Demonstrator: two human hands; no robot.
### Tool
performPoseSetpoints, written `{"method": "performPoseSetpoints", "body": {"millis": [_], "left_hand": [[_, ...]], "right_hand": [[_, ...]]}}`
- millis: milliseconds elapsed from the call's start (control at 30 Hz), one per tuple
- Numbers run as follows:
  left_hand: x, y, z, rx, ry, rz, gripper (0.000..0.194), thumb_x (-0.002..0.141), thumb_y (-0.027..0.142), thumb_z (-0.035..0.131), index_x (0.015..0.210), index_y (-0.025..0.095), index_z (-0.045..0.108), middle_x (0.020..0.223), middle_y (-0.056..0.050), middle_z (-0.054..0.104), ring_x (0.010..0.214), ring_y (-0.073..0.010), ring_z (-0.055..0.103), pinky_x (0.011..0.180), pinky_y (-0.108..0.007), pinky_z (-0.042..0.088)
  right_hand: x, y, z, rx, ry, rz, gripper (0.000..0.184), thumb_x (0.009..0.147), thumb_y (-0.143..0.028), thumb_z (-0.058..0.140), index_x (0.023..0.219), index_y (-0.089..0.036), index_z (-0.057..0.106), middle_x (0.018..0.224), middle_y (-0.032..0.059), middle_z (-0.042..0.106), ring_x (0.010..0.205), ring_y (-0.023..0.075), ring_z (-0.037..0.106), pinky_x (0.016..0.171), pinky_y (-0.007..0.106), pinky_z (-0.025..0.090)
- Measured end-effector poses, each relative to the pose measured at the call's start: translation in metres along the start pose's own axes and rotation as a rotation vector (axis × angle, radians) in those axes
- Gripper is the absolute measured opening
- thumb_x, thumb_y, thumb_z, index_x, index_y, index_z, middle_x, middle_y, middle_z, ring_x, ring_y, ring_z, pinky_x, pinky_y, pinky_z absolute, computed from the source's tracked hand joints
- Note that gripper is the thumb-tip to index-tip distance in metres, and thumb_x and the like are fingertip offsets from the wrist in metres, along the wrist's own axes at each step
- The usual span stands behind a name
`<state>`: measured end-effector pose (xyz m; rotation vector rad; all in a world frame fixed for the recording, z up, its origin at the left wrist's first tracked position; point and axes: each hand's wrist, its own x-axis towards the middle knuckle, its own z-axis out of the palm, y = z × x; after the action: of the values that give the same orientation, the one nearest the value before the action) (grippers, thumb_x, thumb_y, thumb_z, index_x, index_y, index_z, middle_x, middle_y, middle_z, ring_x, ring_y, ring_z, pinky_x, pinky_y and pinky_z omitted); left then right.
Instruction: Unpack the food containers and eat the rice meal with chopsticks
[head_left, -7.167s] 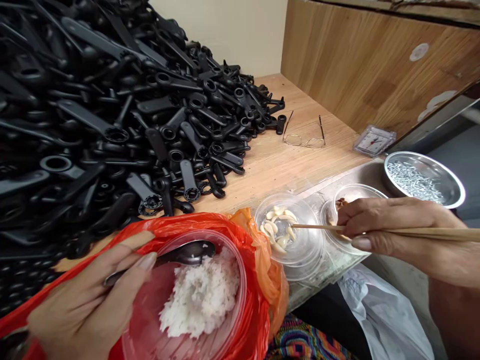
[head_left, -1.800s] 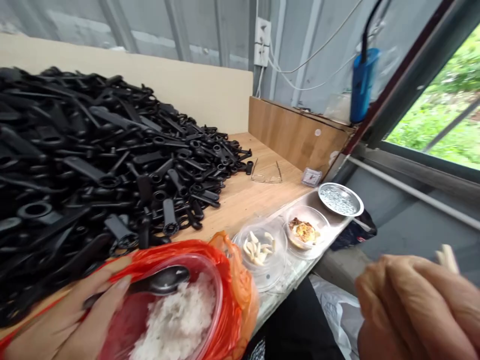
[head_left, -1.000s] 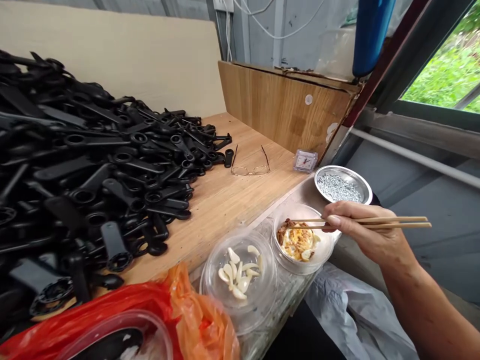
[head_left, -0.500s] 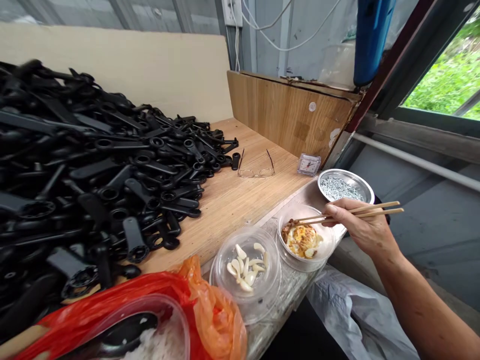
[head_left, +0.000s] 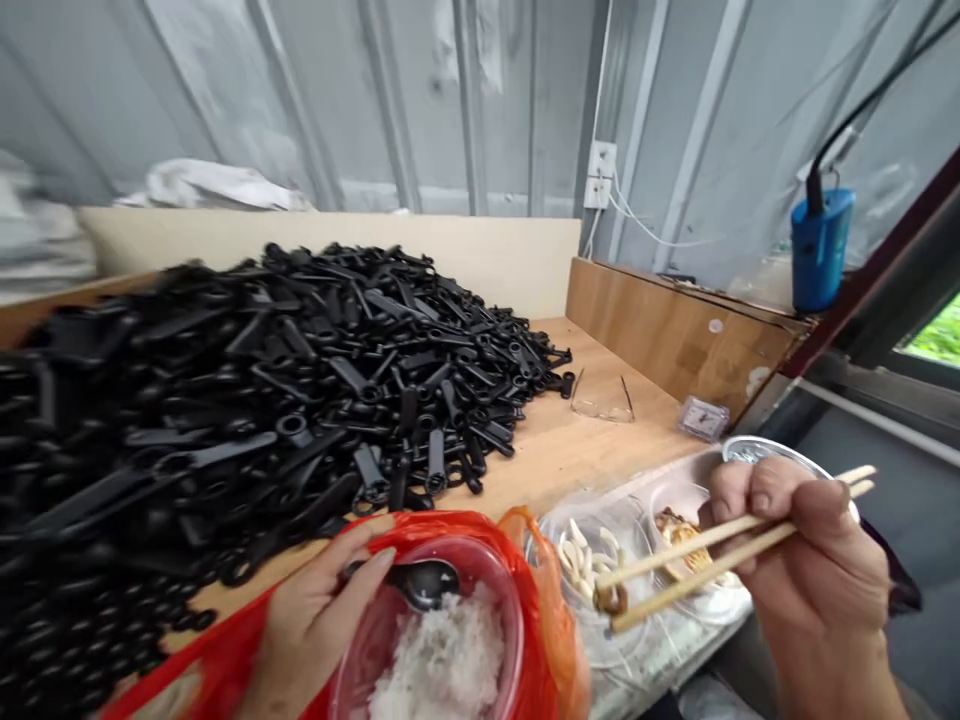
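Observation:
My left hand [head_left: 322, 620] grips the rim of a clear plastic bowl [head_left: 513, 625] of white rice [head_left: 442, 655], wrapped in a red plastic bag [head_left: 450, 524]. A black spoon [head_left: 431, 582] rests in the bowl, its handle end beneath my left thumb. My right hand [head_left: 825, 565] holds wooden chopsticks [head_left: 697, 581], with a small brown food piece [head_left: 611, 598] between their tips. Below the chopsticks are a clear container with peeled garlic cloves [head_left: 577, 555] and another with egg and brown food [head_left: 675, 530], partly hidden by my right hand.
Black plastic parts [head_left: 360, 380] form a big heap on the wooden table [head_left: 547, 440]. Eyeglasses [head_left: 604, 411] and a small clock [head_left: 703, 418] lie at the back right. A metal bowl [head_left: 772, 447] sits behind my right hand. A blue device [head_left: 821, 250] hangs near the window.
The chopsticks have left the egg container and moved left toward the rice, carrying a food piece. The view has turned left, bringing the rice bowl and my left hand further into sight.

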<state>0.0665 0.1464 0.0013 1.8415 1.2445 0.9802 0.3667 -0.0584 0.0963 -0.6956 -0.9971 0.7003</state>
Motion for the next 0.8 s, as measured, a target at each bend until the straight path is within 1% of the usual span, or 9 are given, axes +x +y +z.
{"method": "performPoseSetpoints", "body": {"millis": [100,200,333,467,533,567,667,733,800], "left_hand": [[0.004,-0.004,0.0,-0.091,-0.077,0.055,0.048,0.072,0.057,0.061,0.101,0.019,0.068,0.062,0.002,0.054,0.057,-0.0148,0.051,0.059,-0.021,0.044],[0.007,-0.007,0.003,-0.152,-0.139,0.061,0.05,0.078,0.055,0.057,0.106,0.014,0.065,0.067,0.0,0.055,0.063,-0.0161,0.052,0.062,-0.021,0.044],[0.004,-0.002,0.007,-0.208,-0.123,0.088,0.046,0.078,0.05,0.053,0.103,0.013,0.064,0.068,-0.001,0.055,0.065,-0.0165,0.052,0.065,-0.022,0.044],[0.002,0.003,0.009,-0.216,-0.135,0.117,0.04,0.079,0.043,0.049,0.099,0.013,0.065,0.07,-0.001,0.057,0.067,-0.017,0.054,0.066,-0.022,0.044],[0.003,0.0,0.009,-0.227,-0.158,0.129,0.038,0.08,0.042,0.048,0.101,0.014,0.065,0.079,-0.002,0.061,0.074,-0.0175,0.057,0.072,-0.022,0.045],[0.004,-0.003,0.01,-0.232,-0.165,0.134,0.038,0.08,0.042,0.049,0.102,0.014,0.065,0.084,-0.003,0.062,0.078,-0.0177,0.058,0.076,-0.021,0.046],[0.009,-0.008,0.011,-0.23,-0.166,0.149,0.038,0.081,0.042,0.049,0.102,0.016,0.065,0.094,-0.003,0.064,0.087,-0.0182,0.059,0.082,-0.02,0.046],[0.01,-0.006,0.01,-0.213,-0.157,0.179,0.034,0.081,0.041,0.048,0.093,0.016,0.067,0.092,-0.002,0.065,0.085,-0.0179,0.06,0.078,-0.019,0.046],[0.009,0.001,0.007,-0.195,-0.162,0.234,0.031,0.081,0.038,0.046,0.082,0.016,0.067,0.084,-0.002,0.065,0.081,-0.0173,0.06,0.074,-0.018,0.046]], "right_hand": [[0.017,0.006,0.035,0.171,-0.171,0.025,0.026,0.089,-0.043,0.061,0.079,-0.02,0.067,0.076,0.0022,0.063,0.052,0.0126,0.064,0.044,0.017,0.052],[0.033,0.009,0.065,0.308,-0.361,0.029,0.026,0.093,-0.041,0.055,0.084,-0.018,0.065,0.081,0.0029,0.063,0.059,0.0116,0.067,0.049,0.014,0.053],[0.046,0.009,0.098,0.375,-0.53,-0.013,0.027,0.094,-0.04,0.052,0.084,-0.019,0.066,0.078,0.0033,0.062,0.057,0.011,0.065,0.045,0.014,0.051],[0.044,0.013,0.131,0.49,-0.568,-0.061,0.028,0.091,-0.046,0.056,0.079,-0.022,0.064,0.061,0.0,0.054,0.042,0.0092,0.053,0.038,0.015,0.043],[0.042,0.017,0.145,0.623,-0.602,-0.098,0.032,0.091,-0.046,0.055,0.071,-0.021,0.055,0.054,-0.0026,0.045,0.034,0.0069,0.041,0.036,0.015,0.039],[0.042,0.018,0.151,0.694,-0.667,-0.131,0.034,0.091,-0.045,0.054,0.068,-0.02,0.049,0.053,-0.0031,0.043,0.033,0.0065,0.038,0.035,0.015,0.037],[0.047,0.016,0.157,0.799,-0.835,-0.204,0.039,0.092,-0.04,0.053,0.064,-0.019,0.037,0.053,-0.0031,0.042,0.034,0.0055,0.038,0.034,0.012,0.036],[0.053,0.009,0.148,0.759,-0.829,-0.197,0.04,0.093,-0.036,0.053,0.063,-0.018,0.035,0.053,-0.004,0.04,0.032,0.0038,0.036,0.033,0.009,0.034],[0.057,0.003,0.128,0.661,-0.752,-0.173,0.039,0.091,-0.035,0.058,0.064,-0.018,0.037,0.056,-0.0049,0.04,0.03,0.0024,0.032,0.031,0.009,0.032]]}}
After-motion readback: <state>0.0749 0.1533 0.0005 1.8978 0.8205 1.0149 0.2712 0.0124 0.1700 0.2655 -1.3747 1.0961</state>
